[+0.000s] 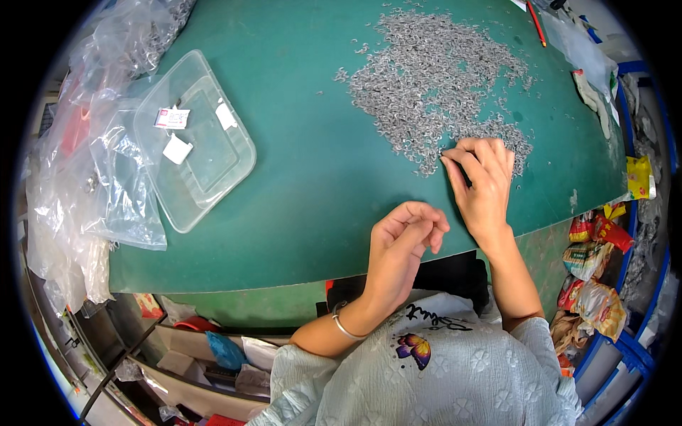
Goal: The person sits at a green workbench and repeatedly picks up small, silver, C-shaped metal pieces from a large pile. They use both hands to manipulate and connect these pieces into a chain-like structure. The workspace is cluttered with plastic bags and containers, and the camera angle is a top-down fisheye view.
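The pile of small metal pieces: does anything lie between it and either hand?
Nothing visible does. The right hand is at the near edge of the metal pieces; whether it touches any is hard to tell. Green tabletop shows between the left hand and the pieces; the right hand is off to the side.

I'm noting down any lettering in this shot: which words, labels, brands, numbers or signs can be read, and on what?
Wording isn't copied out here, only where it stands.
Pale shirt: dark script near the butterfly print, left unquoted.
Red-and-white label at the clear tray: too small to read.
Yellow packet at the right: too small to read.
Red packet below it: too small to read.
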`<state>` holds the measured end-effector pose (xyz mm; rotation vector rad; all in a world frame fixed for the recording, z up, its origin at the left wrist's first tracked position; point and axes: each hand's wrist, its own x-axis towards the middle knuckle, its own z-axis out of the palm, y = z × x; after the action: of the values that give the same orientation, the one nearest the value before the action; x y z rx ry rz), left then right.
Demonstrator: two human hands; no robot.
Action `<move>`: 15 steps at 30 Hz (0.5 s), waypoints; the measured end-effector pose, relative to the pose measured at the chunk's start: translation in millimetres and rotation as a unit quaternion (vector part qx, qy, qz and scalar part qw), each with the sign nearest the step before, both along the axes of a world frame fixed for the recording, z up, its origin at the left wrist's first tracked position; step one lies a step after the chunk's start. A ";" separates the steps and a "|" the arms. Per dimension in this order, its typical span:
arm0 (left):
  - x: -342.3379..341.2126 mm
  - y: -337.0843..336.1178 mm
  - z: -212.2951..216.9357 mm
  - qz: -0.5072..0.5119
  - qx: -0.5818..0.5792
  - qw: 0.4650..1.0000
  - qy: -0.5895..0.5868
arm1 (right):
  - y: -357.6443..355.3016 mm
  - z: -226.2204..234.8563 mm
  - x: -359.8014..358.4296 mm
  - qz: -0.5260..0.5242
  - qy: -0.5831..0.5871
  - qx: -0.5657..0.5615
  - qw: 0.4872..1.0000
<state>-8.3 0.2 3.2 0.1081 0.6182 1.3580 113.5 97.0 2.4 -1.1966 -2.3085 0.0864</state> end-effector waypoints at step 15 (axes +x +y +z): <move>3.2 -2.5 -1.0 0.019 0.001 0.992 0.127 | -6.9 4.6 13.0 0.121 0.058 -0.081 0.988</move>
<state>-5.1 -2.2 2.2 0.2758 0.8356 1.3932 126.4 90.1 7.0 -0.9517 -2.3688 0.4284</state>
